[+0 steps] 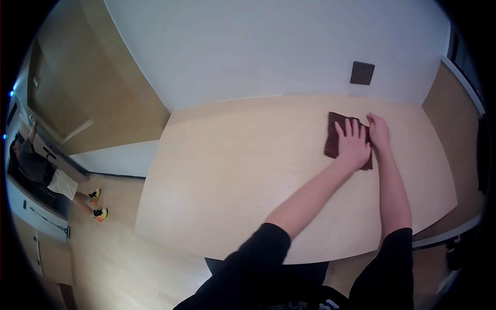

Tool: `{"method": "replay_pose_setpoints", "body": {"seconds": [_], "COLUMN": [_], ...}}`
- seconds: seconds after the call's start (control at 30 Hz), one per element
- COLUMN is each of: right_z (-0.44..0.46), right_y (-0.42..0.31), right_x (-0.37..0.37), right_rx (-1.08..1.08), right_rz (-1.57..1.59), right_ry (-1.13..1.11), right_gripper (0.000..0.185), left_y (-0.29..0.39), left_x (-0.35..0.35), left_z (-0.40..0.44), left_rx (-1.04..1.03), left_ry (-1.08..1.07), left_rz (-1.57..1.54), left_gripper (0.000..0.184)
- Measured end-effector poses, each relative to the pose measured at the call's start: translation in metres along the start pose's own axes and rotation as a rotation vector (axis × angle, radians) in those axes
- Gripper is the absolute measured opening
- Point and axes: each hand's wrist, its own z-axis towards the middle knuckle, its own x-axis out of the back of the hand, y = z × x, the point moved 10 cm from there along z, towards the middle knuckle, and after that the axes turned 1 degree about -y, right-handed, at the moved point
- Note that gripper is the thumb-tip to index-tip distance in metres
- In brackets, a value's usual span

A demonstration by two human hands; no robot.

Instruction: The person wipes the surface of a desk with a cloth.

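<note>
A folded dark brown cloth (pixel 333 135) lies on the right part of a light wood table (pixel 232 170). My left hand (pixel 354 145) rests flat on top of the cloth, fingers spread. Beside it, my right hand (pixel 379 133) is at the cloth's right edge with its fingers curled in against it. Part of the cloth is hidden under both hands.
Behind the table stands a white wall with a dark socket plate (pixel 362 73). Wood panels (pixel 98 77) flank the table on the left and right. On the far left, another person (pixel 44 170) stands by a doorway with one arm raised.
</note>
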Motion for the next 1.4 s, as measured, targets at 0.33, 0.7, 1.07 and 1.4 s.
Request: {"method": "replay_pose_setpoints", "body": {"seconds": [0.33,0.7,1.07,1.4], "right_z": [0.000,0.007,0.004,0.001], "right_y": [0.005,0.020,0.013,0.002], "right_x": [0.001,-0.007,-0.005,-0.006], "right_rx": [-0.002,-0.023,-0.047,-0.053], "right_rz": [-0.110,0.026,0.018,-0.181], "right_ry": [-0.009,-0.067,-0.040,-0.027], "right_gripper": [0.031,0.029,0.029,0.029], "left_y": [-0.066,-0.411,-0.550,-0.430], "left_x": [0.019,0.141,0.175,0.148], "left_z": [-0.010,-0.190,-0.298,-0.227], "left_rx": [0.050,0.504,0.626,0.609], "left_ry": [0.072,0.143,0.176,0.034], "left_rz": [-0.084,0.247,-0.007,0.338], "left_gripper": [0.061,0.058,0.060,0.064]}}
